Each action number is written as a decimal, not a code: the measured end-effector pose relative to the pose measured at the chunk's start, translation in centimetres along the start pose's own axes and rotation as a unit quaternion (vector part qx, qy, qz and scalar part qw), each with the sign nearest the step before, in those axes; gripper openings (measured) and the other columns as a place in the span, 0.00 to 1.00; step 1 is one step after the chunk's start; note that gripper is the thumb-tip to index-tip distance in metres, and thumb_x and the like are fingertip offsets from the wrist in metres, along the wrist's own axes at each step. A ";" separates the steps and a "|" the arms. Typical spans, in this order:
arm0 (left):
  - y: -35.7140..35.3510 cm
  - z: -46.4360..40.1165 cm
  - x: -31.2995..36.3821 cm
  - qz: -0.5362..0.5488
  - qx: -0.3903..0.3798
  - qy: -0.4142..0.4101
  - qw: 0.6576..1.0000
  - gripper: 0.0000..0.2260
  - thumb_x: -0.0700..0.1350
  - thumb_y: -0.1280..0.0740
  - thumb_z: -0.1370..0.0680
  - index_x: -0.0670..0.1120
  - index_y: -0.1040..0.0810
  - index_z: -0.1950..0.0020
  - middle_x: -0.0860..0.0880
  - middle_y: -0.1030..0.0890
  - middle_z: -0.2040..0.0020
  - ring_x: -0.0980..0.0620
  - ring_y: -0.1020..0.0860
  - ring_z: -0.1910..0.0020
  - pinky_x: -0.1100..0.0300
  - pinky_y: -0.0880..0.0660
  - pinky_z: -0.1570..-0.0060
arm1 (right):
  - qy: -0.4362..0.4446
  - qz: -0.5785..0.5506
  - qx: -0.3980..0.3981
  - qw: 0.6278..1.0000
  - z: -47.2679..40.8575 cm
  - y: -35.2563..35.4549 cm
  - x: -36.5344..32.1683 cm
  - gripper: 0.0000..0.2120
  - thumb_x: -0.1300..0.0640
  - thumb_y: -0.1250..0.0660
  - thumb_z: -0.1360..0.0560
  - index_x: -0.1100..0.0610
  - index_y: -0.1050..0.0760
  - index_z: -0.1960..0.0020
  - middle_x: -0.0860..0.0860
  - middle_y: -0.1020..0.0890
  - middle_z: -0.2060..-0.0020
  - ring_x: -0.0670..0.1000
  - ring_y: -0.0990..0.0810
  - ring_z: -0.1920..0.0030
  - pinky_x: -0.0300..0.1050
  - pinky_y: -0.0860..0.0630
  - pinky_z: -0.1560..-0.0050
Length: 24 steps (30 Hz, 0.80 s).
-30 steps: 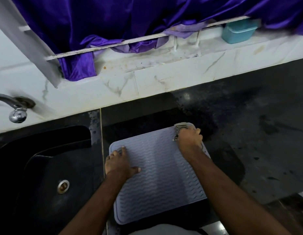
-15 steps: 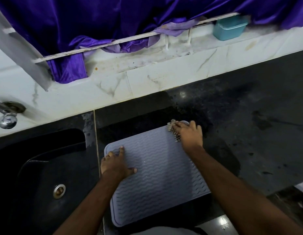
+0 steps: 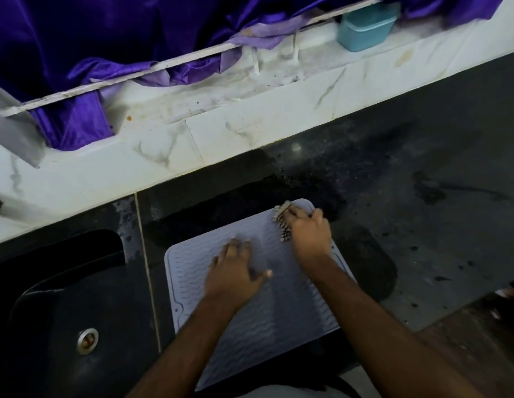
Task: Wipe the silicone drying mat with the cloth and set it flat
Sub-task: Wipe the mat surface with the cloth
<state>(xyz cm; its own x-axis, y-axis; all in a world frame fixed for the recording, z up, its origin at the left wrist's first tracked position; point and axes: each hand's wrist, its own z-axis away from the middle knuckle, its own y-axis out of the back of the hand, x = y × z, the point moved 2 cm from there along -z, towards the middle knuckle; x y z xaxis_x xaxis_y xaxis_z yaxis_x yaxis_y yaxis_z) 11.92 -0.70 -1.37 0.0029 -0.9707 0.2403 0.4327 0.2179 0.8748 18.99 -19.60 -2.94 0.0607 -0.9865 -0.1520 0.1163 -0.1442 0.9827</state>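
Note:
The pale lilac silicone drying mat with wavy ridges lies flat on the black counter, right of the sink. My left hand rests palm down on the mat's middle, fingers spread and slightly blurred. My right hand is at the mat's far right corner, its fingers curled over a small patterned cloth. Only the cloth's frayed left edge shows beside my fingers.
A black sink with a metal drain lies to the left. Behind runs a white marble ledge with a purple curtain and a teal plastic tub. The dark counter stretches right, with wet patches.
My left hand has slid from the mat's left edge toward its middle. My right hand with the cloth has stayed at the far right corner.

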 end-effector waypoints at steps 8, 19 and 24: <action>-3.1 -2.1 1.9 -0.044 -0.036 -0.032 0.998 0.50 0.77 0.42 0.29 0.58 0.65 0.19 0.47 0.68 0.19 0.40 0.65 0.20 0.37 0.57 0.23 | -0.233 -0.413 0.040 0.880 1.2 2.2 4.7 0.21 0.42 0.31 0.25 0.54 0.24 0.39 0.50 0.19 0.51 0.54 0.20 0.48 0.44 0.28 0.55; -2.9 -3.0 1.4 -0.039 -0.030 -0.020 0.999 0.53 0.81 0.41 0.35 0.62 0.66 0.21 0.50 0.63 0.18 0.41 0.60 0.20 0.29 0.56 0.26 | -0.123 -0.200 0.083 0.969 0.3 1.2 3.6 0.23 0.53 0.34 0.25 0.50 0.29 0.30 0.51 0.23 0.39 0.56 0.22 0.44 0.54 0.22 0.46; -3.1 -3.1 1.5 -0.026 -0.026 -0.015 0.999 0.54 0.82 0.42 0.36 0.63 0.65 0.21 0.51 0.64 0.19 0.42 0.60 0.20 0.30 0.57 0.27 | -0.117 -0.128 0.032 0.984 1.2 -0.3 1.2 0.24 0.57 0.34 0.24 0.54 0.30 0.28 0.54 0.19 0.40 0.58 0.24 0.42 0.52 0.25 0.44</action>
<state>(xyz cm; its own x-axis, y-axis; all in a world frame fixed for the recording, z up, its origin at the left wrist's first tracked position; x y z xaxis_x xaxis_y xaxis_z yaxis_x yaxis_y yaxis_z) 13.40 -3.13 -5.06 -0.0476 -0.9768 0.2090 0.4769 0.1616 0.8640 17.83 -20.82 -3.26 -0.1927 -0.9069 -0.3748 0.0343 -0.3879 0.9210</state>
